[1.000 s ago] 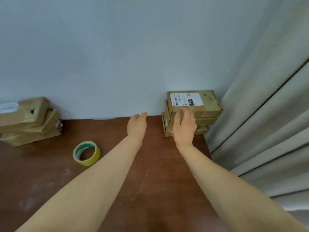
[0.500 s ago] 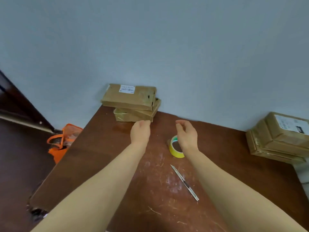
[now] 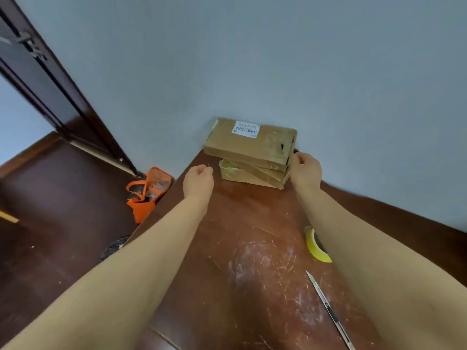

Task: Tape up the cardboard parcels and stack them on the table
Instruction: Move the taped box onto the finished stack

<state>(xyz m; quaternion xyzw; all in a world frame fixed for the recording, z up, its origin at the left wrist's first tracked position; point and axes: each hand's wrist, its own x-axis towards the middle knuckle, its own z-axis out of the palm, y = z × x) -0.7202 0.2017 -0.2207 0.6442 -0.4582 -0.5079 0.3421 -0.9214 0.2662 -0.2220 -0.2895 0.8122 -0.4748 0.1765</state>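
A stack of three flat cardboard parcels (image 3: 249,150) sits at the table's far edge against the wall. The top parcel carries a white barcode label (image 3: 245,129) and lies askew on the two below. My left hand (image 3: 198,181) hovers just left of the stack, fingers loosely curled, holding nothing. My right hand (image 3: 304,170) is at the right end of the stack, its curled fingertips by the top parcel's edge; whether they touch it I cannot tell. A yellow tape roll (image 3: 314,248) lies half hidden behind my right forearm.
A slim utility knife (image 3: 328,310) lies on the scratched brown table (image 3: 242,248) at the near right. An orange bag (image 3: 147,192) sits on the dark floor beside the table's left edge. A dark door frame (image 3: 50,79) stands further left.
The view swung left, away from the parcel stack by the curtain. Both hands moved across the table past the tape roll and now flank the left stack.
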